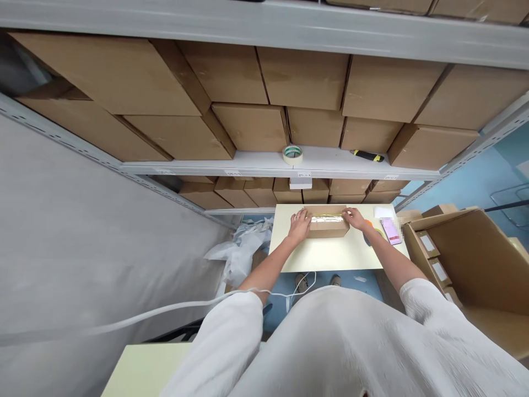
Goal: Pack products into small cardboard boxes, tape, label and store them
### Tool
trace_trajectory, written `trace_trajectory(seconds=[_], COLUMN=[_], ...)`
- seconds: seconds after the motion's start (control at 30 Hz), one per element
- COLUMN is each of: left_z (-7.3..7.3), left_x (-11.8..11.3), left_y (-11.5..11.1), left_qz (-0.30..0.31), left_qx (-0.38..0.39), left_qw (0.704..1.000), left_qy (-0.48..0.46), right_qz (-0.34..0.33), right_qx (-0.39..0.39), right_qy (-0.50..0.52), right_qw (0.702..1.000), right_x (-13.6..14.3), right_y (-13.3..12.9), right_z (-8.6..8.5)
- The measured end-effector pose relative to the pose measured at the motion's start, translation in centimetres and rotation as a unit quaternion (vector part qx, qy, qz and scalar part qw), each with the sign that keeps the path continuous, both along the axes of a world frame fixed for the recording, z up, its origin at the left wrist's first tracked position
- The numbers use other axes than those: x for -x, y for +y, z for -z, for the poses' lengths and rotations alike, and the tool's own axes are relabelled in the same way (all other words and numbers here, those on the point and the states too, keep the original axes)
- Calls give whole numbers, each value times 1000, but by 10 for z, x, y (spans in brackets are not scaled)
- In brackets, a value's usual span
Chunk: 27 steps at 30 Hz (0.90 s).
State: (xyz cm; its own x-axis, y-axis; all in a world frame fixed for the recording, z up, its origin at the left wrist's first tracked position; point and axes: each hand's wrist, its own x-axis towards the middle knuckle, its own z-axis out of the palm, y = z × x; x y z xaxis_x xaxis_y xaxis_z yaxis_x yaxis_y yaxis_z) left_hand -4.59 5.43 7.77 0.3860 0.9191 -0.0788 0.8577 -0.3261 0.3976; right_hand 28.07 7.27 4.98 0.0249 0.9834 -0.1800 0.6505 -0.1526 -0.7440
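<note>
A small cardboard box (328, 234) lies on the cream tabletop, its long side toward me. Across its top runs a glossy strip of tape (326, 219) with a yellowish far edge. My left hand (300, 225) is closed over the left end of the box, fingertips at the strip's left end. At the opposite end, the fingers of my right hand (352, 216) are pinched together on the strip. Beneath my right forearm, tape rolls (367, 238) with orange, blue and yellow parts are partly hidden. A phone (390, 230) with a lit screen lies to their right.
Shelves of cardboard boxes (306, 77) rise ahead. A tape roll (292, 155) and a utility knife (367, 155) rest on the shelf edge. A large open carton (475, 259) stands right. White plastic bags (243, 245) lie left, and a white cable (165, 307) crosses before me.
</note>
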Motion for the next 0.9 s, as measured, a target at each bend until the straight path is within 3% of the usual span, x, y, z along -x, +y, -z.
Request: trace_trajectory(seconds=[0.2, 0.37, 0.5, 0.6, 0.9], left_z=[4, 12, 16, 18, 20], left_x=[-20, -40, -52, -58, -61], left_y=[1, 5, 8, 10, 10], left_qz=[86, 119, 140, 142, 139], left_qx=[-10, -18, -19, -16, 1], left_qw=[996, 992, 989, 989, 989], left_qy=[15, 38, 40, 42, 48], right_qz=[13, 73, 128, 129, 157], right_qx=[-40, -51, 33, 100, 175], right_qy=[-33, -33, -141, -201, -217], right_qw=[999, 995, 981, 966, 948], right_x=[3, -25, -58, -75, -82], right_y=[-20, -47, -75, -92, -103], right_z=[14, 26, 36, 44, 64])
